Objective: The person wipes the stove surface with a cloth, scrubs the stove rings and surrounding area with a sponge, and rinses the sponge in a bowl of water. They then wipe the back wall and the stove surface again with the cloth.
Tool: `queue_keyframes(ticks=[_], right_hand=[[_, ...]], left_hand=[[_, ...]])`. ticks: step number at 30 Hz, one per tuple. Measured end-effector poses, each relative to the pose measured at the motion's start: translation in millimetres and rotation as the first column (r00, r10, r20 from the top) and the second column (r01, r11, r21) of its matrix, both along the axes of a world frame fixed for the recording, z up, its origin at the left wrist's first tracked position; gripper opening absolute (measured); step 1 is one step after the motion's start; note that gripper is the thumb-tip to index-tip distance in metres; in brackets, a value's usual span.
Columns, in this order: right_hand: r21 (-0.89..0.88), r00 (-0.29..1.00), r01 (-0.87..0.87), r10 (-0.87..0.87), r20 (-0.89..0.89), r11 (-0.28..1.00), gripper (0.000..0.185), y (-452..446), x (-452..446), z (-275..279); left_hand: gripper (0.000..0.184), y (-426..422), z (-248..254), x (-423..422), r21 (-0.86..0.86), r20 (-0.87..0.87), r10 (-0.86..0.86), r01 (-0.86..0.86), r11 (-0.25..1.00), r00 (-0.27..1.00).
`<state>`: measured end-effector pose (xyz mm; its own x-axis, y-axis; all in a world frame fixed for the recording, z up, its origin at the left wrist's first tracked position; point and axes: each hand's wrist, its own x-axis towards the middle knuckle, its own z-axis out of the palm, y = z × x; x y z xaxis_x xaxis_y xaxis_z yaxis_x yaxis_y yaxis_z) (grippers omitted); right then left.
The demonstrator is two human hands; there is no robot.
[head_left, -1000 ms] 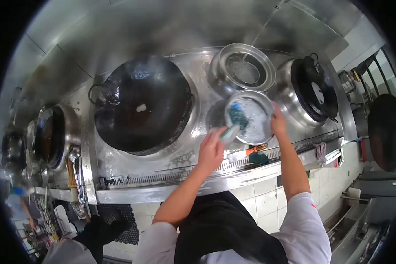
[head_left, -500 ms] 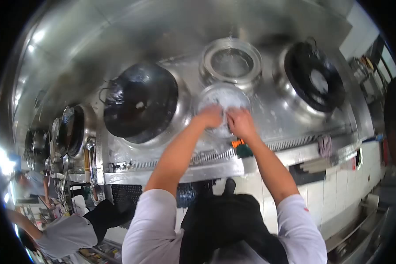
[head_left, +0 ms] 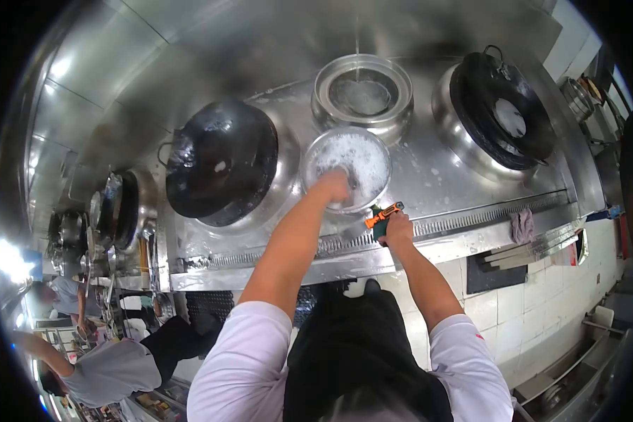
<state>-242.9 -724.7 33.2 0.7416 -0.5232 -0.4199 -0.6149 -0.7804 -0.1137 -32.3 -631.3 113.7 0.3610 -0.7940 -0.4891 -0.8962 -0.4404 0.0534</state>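
Observation:
My left hand [head_left: 336,184] reaches down into a round metal bowl [head_left: 364,159] of white, sudsy water. Its fingers are blurred and partly lost in the foam, so whether they hold anything cannot be seen. At the counter's front edge, just below and right of the bowl, my right hand [head_left: 400,228] is closed around a green scouring pad [head_left: 380,231]. An orange-and-black tool [head_left: 385,214] of unclear kind lies across the pad, close to the fingertips.
Behind the bowl, water runs into a steel pot [head_left: 363,98]. Black woks stand left [head_left: 221,163] and right [head_left: 499,112]. A slotted drain [head_left: 464,220] follows the front edge, with a greyish cloth [head_left: 522,226] on it. Another person [head_left: 112,373] is at lower left.
My right hand has left the bowl, moved toward the front edge and taken hold of the green pad with the orange tool. My left hand stays in the bowl.

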Motion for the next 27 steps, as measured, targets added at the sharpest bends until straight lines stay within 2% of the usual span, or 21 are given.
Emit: queue_keyframes(ticks=[1, 2, 3, 4, 6, 7, 8, 10, 11, 12, 14, 16, 17, 18, 19, 20, 22, 23, 25, 26, 27], right_hand=[[-0.008, 0.999, -0.041, 0.041, 0.000, 0.999, 0.077, -3.2, 3.6, -5.6], [-0.016, 0.997, -0.079, 0.079, -0.003, 0.997, 0.078, -6.3, 6.7, -11.2], [-0.056, 0.986, -0.164, 0.164, 0.002, 0.985, 0.073, -8.5, 9.0, -22.0], [-0.061, 0.987, -0.157, 0.158, 0.014, 0.986, 0.073, -9.2, 6.0, -22.0], [-0.050, 0.968, -0.248, 0.249, 0.026, 0.968, 0.073, -11.4, 4.8, -21.8], [-0.069, 0.935, -0.345, 0.349, 0.054, 0.936, 0.054, -17.1, 1.6, -21.9], [-0.079, 0.933, -0.350, 0.355, 0.059, 0.933, 0.054, -20.0, 0.3, -22.1], [-0.056, 0.877, -0.459, 0.462, 0.133, 0.887, 0.034, -29.3, -2.5, -28.5], [-0.062, 0.864, -0.438, 0.439, 0.246, 0.897, 0.026, -33.7, -11.8, -30.3], [-0.081, 0.860, -0.443, 0.448, 0.245, 0.893, 0.026, -39.6, -11.7, -23.5], [0.065, 0.952, -0.277, 0.264, 0.156, 0.959, 0.023, -48.7, -19.9, -14.0], [0.052, 0.960, -0.243, 0.232, 0.157, 0.969, 0.024, -60.3, -34.0, -11.3], [0.090, 0.970, -0.144, 0.122, 0.210, 0.986, 0.025, -66.8, -41.4, -10.1], [0.132, 0.966, -0.044, 0.009, 0.258, 0.990, 0.026, -72.5, -49.3, -6.5], [0.161, 0.946, -0.019, -0.035, 0.324, 0.987, 0.025, -79.9, -55.1, -9.8], [0.158, 0.946, -0.018, -0.034, 0.323, 0.987, 0.025, -85.8, -61.8, -13.0], [0.189, 0.891, 0.056, -0.134, 0.434, 0.980, 0.025, -94.0, -69.2, -12.5], [0.219, 0.902, -0.014, -0.082, 0.424, 0.976, 0.029, -101.2, -74.3, -10.7], [0.224, 0.898, 0.019, -0.115, 0.425, 0.974, 0.031, -106.6, -75.7, 1.1], [0.230, 0.892, 0.058, -0.154, 0.426, 0.972, 0.034, -109.3, -75.2, 9.5], [0.257, 0.804, 0.084, -0.218, 0.554, 0.963, 0.031, -111.2, -74.3, 17.0]], left_hand=[[0.045, 1.8, 6.5, -6.4, -0.133, -0.063, 0.226, -0.233, 0.963, 0.972], [0.052, 3.1, 12.7, -12.6, -0.248, -0.159, 0.422, -0.450, 0.858, 0.893], [0.054, 4.0, 17.4, -18.2, -0.287, -0.120, 0.428, -0.444, 0.848, 0.896], [0.054, 8.0, 22.8, -26.1, -0.295, -0.110, 0.422, -0.435, 0.850, 0.900], [0.052, 17.6, 32.0, -35.8, -0.391, 0.019, 0.327, -0.294, 0.872, 0.945], [0.052, 22.0, 32.4, -37.1, -0.398, 0.026, 0.332, -0.295, 0.868, 0.943], [0.048, 24.7, 32.2, -37.8, -0.383, 0.020, 0.376, -0.340, 0.859, 0.927], [0.043, 25.4, 30.8, -35.5, -0.391, 0.014, 0.424, -0.385, 0.836, 0.906], [0.043, 23.6, 30.7, -32.5, -0.344, -0.012, 0.455, -0.431, 0.834, 0.890], [0.044, 21.6, 34.4, -30.6, -0.293, -0.039, 0.487, -0.476, 0.829, 0.873], [0.048, 19.3, 36.2, -30.7, -0.255, -0.044, 0.495, -0.489, 0.834, 0.868], [0.048, 17.1, 30.6, -28.4, -0.490, -0.205, 0.609, -0.619, 0.614, 0.766], [0.048, 17.5, 28.0, -23.3, -0.486, -0.209, 0.606, -0.620, 0.616, 0.767], [0.049, 18.6, 16.5, -12.5, -0.566, -0.463, 0.568, -0.720, 0.401, 0.680], [0.049, 19.5, 6.7, -7.1, -0.568, -0.684, 0.452, -0.807, 0.164, 0.573], [0.049, 20.0, -3.9, -4.6, -0.568, -0.686, 0.450, -0.807, 0.162, 0.572], [0.054, 23.1, -2.4, -3.1, -0.328, -0.927, 0.200, -0.945, -0.016, 0.318], [0.054, 25.7, -2.6, -4.2, -0.331, -0.926, 0.199, -0.944, -0.022, 0.320], [0.053, 30.3, 31.9, -27.4, -0.678, -0.574, 0.464, -0.710, 0.193, 0.675], [0.053, 30.4, 40.1, -34.9, -0.680, -0.575, 0.461, -0.708, 0.189, 0.676], [0.054, 29.6, 46.1, -41.8, -0.669, -0.612, 0.471, -0.733, 0.118, 0.635]])
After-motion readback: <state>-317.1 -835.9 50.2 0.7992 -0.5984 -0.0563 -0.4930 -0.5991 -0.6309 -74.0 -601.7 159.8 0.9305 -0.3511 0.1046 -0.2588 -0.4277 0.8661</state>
